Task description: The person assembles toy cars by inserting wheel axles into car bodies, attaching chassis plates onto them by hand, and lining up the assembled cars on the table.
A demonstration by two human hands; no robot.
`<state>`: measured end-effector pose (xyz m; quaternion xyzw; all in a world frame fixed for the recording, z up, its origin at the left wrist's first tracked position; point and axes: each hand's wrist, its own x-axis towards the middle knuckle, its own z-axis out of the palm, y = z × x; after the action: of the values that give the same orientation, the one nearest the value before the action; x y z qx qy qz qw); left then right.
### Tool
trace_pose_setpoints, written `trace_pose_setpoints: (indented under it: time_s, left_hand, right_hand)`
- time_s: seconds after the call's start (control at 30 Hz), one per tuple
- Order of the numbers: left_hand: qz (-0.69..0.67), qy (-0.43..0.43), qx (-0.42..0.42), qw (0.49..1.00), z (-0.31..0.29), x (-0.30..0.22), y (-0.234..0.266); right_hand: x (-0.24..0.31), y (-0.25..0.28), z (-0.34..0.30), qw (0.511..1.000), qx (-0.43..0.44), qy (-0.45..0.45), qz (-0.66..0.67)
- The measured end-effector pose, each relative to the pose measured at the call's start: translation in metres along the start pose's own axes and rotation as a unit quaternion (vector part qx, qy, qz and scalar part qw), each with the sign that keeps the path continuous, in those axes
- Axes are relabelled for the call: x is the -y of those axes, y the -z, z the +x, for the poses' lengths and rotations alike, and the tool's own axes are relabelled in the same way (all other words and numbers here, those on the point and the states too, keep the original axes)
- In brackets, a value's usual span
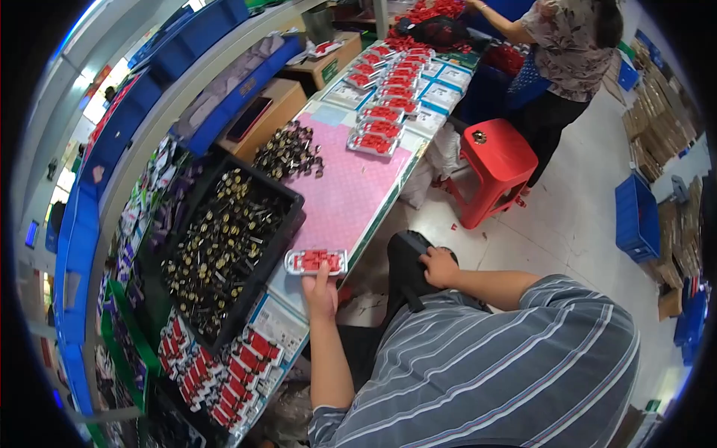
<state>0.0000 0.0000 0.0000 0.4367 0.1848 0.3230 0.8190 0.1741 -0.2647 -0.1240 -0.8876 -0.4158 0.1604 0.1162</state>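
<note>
Tray (pixel 290 263) of red pieces (pixel 312 259), one, is gripped in the left hand (pixel 321 296) right of the single black crate (pixel 290 227) — right hand (pixel 441 267) rests open on a knee (pixel 404 256) farther right, printed cards (pixel 439 95) beyond the crate illegible.

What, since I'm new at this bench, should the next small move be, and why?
Probably ease the tray of red pieces inward onto the pink sheet. The left hand alone holds it near the table edge, the sheet lies just beyond, and the right hand rests on the leg.
</note>
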Motion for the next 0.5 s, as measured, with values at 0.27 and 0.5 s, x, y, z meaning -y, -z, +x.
trace_pose_setpoints:
  time_s: [0.27, 0.5]
  left_hand:
    - [0.079, 0.002, -0.034, 0.996, -0.015, -0.032, 0.026]
    - [0.057, -0.070, -0.040, 0.995, -0.025, -0.032, 0.038]
  right_hand:
    - [-0.003, 0.035, 0.006, 0.986, -0.092, 0.051, 0.130]
    - [0.074, 0.162, 0.098, 0.945, -0.239, 0.149, 0.164]
